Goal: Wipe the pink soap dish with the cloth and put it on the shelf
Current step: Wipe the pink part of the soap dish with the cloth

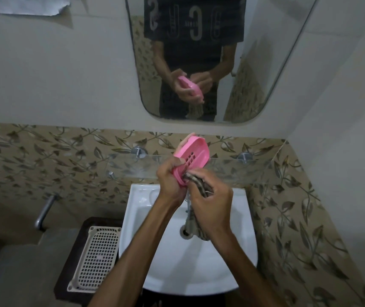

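The pink soap dish (pixel 193 156), oval with a grid of drain holes, is tilted up above the basin, its hollow side facing me. My left hand (pixel 171 182) grips its lower end. My right hand (pixel 212 196) holds a brown-and-beige striped cloth (pixel 197 220) bunched against the dish's lower rim, and the cloth's loose end hangs down over the drain. The glass shelf (pixel 239 168) runs along the wall just behind the dish, held by two metal pegs.
A white washbasin (pixel 155 251) sits below my hands. To its left a beige perforated plastic tray (pixel 98 258) rests on a dark stand. A metal tap (pixel 44 212) juts from the tiled wall at left. The mirror (pixel 265 63) above reflects my hands.
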Motion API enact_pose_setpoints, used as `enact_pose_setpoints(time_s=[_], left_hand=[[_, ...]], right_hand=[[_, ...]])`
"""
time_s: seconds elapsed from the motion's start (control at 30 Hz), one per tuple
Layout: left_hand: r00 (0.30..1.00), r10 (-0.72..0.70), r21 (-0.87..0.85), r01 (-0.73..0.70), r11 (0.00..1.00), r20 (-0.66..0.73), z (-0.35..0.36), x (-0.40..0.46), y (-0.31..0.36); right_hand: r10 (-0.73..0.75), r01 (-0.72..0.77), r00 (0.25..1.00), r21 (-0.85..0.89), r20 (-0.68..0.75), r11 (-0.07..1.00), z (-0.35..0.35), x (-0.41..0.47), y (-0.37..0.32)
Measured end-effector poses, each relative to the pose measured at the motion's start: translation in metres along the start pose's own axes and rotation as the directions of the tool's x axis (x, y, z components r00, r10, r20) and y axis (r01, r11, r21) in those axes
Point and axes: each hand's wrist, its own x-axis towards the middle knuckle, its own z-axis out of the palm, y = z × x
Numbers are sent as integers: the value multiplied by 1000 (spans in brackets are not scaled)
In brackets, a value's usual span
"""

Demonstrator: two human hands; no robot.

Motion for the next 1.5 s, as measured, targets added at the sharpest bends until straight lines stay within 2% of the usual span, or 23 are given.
enact_pose_setpoints(time_s=[0.07, 0.13, 0.17, 0.23, 0.3, 0.43, 0.5, 0.6, 0.8, 0.9, 1.03, 1.1, 1.2, 1.3, 1.43, 1.5], left_hand=[[997, 39, 108, -47, 993, 70, -1, 0, -2], [998, 28, 157, -38, 987, 63, -1, -4, -6], [999, 8, 178, -15, 984, 36, -1, -6, -6], [999, -50, 251, 46, 967, 11, 0, -9, -5], [995, -90, 285, 71, 956, 52, -5, -8, 2], [943, -231, 168, 194, 967, 239, -9, -7, 27], [926, -267, 153, 232, 960, 267, -10, -6, 33], [914, -330, 105, 313, 944, 236, -6, -3, 37], [881, -459, 119, 446, 887, 119, -7, 6, 35], [902, -431, 98, 428, 899, 20, -10, 7, 25], [954, -299, 44, 297, 954, 37, -12, 2, 16], [967, -250, 39, 248, 968, 45, -12, 0, 13], [967, -248, 27, 247, 969, 60, -13, -2, 11], [975, -219, 6, 219, 976, 37, -11, -2, 11], [973, -231, -7, 231, 973, 26, -10, -4, 11], [978, -209, -13, 209, 978, -10, -9, -4, 9]], right_hand=[[146, -141, 989, 140, -25, 980, 2, -1, -1], [310, -286, 950, 295, -37, 912, 1, 2, 2], [324, -295, 945, 319, -39, 901, 1, 3, 4], [265, -239, 963, 306, -47, 922, 1, 2, 5], [142, -124, 988, 233, -63, 965, -4, 5, 6], [-73, 73, 997, 8, 1, 997, -21, 24, 17], [-180, 188, 981, -130, 69, 974, -26, 29, 20], [-273, 299, 953, -250, 133, 921, -29, 34, 23], [-290, 363, 918, -278, 271, 890, -31, 38, 23], [-271, 339, 924, -248, 270, 908, -30, 32, 22], [-219, 251, 965, -267, 144, 930, -29, 36, 21], [-206, 239, 966, -239, 155, 941, -23, 30, 17], [-258, 304, 943, -228, 213, 925, -22, 27, 16], [-222, 241, 970, -229, 102, 943, -24, 36, 17], [-297, 347, 926, -211, 235, 914, -22, 30, 15], [-251, 282, 955, -229, 156, 932, -24, 34, 16]])
